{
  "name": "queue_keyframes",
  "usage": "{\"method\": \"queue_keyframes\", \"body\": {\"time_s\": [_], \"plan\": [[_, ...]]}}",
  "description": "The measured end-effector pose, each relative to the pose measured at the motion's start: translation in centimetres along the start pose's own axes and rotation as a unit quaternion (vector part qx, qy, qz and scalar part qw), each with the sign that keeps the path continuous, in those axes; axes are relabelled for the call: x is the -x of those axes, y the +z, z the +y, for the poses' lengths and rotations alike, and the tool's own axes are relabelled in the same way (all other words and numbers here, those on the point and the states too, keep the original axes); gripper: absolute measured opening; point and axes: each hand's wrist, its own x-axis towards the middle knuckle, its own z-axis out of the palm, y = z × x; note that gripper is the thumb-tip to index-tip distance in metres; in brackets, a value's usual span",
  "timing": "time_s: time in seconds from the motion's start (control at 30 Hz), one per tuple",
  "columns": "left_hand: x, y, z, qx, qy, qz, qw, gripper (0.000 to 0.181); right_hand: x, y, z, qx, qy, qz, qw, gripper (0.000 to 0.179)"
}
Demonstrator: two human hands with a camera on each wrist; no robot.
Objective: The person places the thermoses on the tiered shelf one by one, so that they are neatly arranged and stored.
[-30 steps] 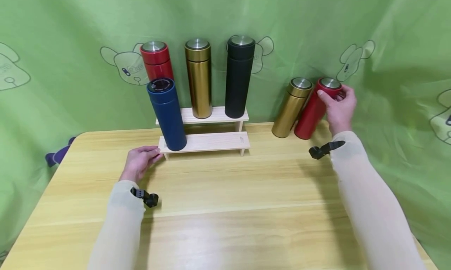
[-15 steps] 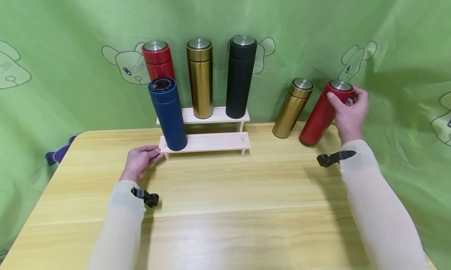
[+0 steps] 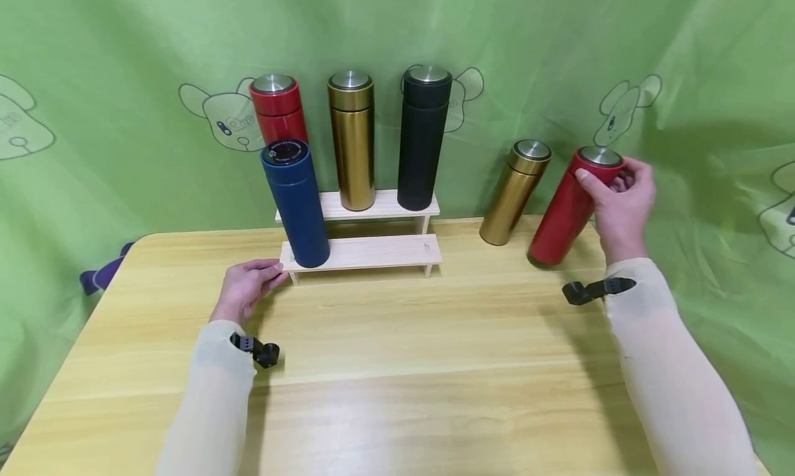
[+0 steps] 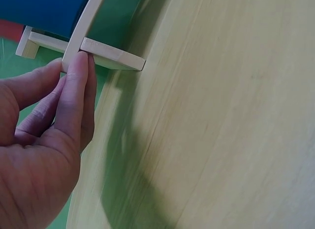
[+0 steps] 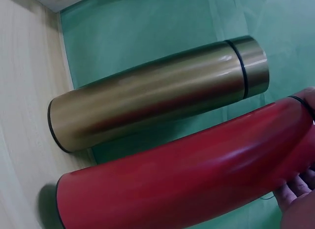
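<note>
My right hand (image 3: 626,203) grips a red thermos bottle (image 3: 565,217) near its steel-topped lid, at the right of the head view. Its base is close to the tabletop; whether the two touch I cannot tell. Just left of it stands a gold thermos bottle (image 3: 514,194), also seen in the right wrist view. On the other side, my left hand (image 4: 49,120) pinches the left end of the lower shelf (image 3: 379,250) of a two-step wooden rack between thumb and fingers. A blue thermos bottle (image 3: 297,207) stands upright on that shelf, near the pinched end.
On the rack's upper shelf (image 3: 386,203) stand another red bottle (image 3: 279,121), partly hidden behind the blue one, a taller gold bottle (image 3: 352,145) and a black bottle (image 3: 425,141). A green curtain (image 3: 497,21) hangs behind the wooden table (image 3: 397,365).
My right hand has moved the red bottle right and toward me, away from the gold bottle beside it. My left hand has stayed at the shelf's end.
</note>
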Motion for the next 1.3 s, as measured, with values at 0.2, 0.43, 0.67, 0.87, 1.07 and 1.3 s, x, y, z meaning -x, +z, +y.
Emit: {"method": "queue_keyframes", "body": {"time_s": [0.2,0.43,0.67,0.87,1.07,1.3], "plan": [[-0.1,0.0,-0.1,-0.003,0.005,-0.005,1.0000,0.045,0.7,0.1,-0.7,-0.039,-0.009,-0.005,0.9992,0.067],[-0.1,-0.1,-0.2,-0.003,0.004,-0.007,1.0000,0.044,2.2,0.4,-1.7,-0.030,-0.008,-0.027,0.9992,0.071],[-0.1,-0.2,-0.2,-0.003,0.005,-0.012,0.9999,0.045,3.3,1.0,-2.4,-0.016,-0.029,-0.042,0.9986,0.068],[0.0,0.1,-0.3,0.003,0.007,-0.017,0.9998,0.045,3.9,1.3,-2.7,-0.015,-0.041,-0.060,0.9973,0.065],[0.1,0.3,-0.3,0.005,0.011,-0.019,0.9997,0.045,4.3,1.9,-2.9,0.015,-0.059,-0.079,0.9950,0.065],[0.1,0.0,-0.3,-0.002,0.011,-0.017,0.9998,0.044,5.2,2.6,-2.6,0.027,-0.065,-0.119,0.9904,0.066]]}}
